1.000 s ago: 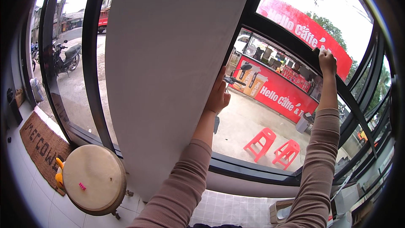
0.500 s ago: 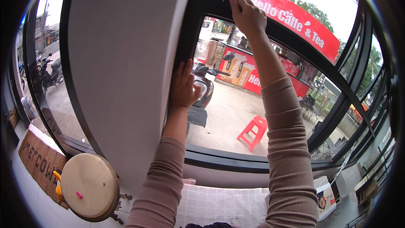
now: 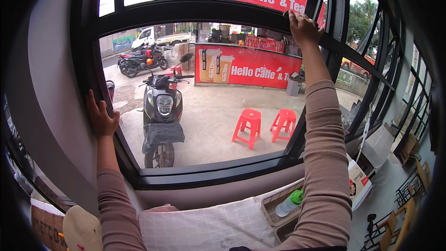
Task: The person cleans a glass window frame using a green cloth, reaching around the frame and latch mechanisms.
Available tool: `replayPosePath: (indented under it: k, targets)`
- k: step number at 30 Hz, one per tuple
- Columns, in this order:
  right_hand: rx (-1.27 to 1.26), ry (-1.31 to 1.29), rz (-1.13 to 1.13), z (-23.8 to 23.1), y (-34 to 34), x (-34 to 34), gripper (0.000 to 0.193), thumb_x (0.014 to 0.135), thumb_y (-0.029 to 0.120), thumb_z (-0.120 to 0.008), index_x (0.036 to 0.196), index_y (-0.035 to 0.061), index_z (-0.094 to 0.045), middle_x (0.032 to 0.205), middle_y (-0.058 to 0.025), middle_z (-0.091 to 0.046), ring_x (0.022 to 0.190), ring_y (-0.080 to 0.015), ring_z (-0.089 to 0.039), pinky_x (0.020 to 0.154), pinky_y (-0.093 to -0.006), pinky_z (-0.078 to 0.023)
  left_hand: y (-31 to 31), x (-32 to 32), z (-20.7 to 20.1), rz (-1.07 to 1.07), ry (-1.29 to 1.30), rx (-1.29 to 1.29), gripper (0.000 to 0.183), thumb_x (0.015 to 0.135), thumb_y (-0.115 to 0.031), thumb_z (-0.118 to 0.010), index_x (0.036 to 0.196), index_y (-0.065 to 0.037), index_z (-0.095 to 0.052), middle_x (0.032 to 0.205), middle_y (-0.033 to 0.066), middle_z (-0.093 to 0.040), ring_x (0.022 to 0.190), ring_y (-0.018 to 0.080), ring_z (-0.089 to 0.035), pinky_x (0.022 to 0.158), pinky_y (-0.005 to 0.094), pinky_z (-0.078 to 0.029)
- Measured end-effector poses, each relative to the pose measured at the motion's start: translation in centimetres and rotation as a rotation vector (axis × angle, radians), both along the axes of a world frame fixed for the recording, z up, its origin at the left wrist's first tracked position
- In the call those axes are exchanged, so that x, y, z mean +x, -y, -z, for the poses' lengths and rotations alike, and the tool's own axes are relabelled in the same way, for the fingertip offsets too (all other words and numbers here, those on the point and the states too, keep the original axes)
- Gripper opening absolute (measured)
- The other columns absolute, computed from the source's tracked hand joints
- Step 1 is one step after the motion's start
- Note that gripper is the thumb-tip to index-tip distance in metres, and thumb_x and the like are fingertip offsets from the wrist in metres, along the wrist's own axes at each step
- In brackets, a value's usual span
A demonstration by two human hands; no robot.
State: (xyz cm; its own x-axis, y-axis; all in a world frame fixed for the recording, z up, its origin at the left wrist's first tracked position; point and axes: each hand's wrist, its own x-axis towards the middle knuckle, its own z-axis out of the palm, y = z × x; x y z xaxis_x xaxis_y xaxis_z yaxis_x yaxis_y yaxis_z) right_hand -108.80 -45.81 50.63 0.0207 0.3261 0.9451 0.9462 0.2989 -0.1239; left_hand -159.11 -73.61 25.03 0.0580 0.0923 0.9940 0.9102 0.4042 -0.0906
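In front of me stands a large window with a black frame (image 3: pixel 186 16). My left hand (image 3: pixel 102 115) rests against the frame's left upright, its fingers spread and its thumb apart. Raised high, my right hand (image 3: pixel 305 29) is at the right end of the upper crossbar. Its fingers are curled over the bar around a small dark thing, mostly hidden, which I cannot make out. Through the glass (image 3: pixel 213 125) between my arms, the yard outside shows.
Below the sill lies a white checked cloth (image 3: pixel 200 227). Beside my right forearm, a basket (image 3: pixel 271 201) holds a green-capped bottle (image 3: pixel 284 207). A round pale stool top (image 3: pixel 82 227) is at lower left. Outside are a scooter (image 3: pixel 162 107) and red stools (image 3: pixel 248 125).
My right hand has moved right along the crossbar, from near the left upright to its right end. My left hand stays on the left upright. The view has turned and levelled.
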Motion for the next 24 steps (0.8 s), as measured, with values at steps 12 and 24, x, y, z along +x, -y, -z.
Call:
replayPosePath:
  k: [12,24]
  targets:
    - [-0.413,0.006,0.299,-3.3,-8.6,14.8,0.058,0.091,0.048,-0.020,0.126,0.0164,-0.052,0.139,-0.0016,-0.041,0.128,-0.0262,-0.038,0.103,-0.0667,-0.012,1.8,3.0,-0.8,-0.207,0.220,-0.306,0.036,0.061,-0.014,-0.067,0.090,-0.006,-0.047,0.148,0.0207,-0.009,0.134,0.0444,-0.016,0.109,0.0469,-0.023]
    - [-0.106,0.014,-0.336,-1.7,-2.4,2.6,0.039,0.080,0.028,-0.045,0.111,0.0171,-0.064,0.116,-0.0106,-0.060,0.109,-0.0246,-0.056,0.102,-0.0366,-0.033,4.5,5.0,-3.3,-0.133,0.542,-0.535,0.022,0.066,-0.019,-0.065,0.073,-0.008,-0.047,0.150,0.0169,0.010,0.137,0.0416,0.001,0.111,0.0463,-0.016]
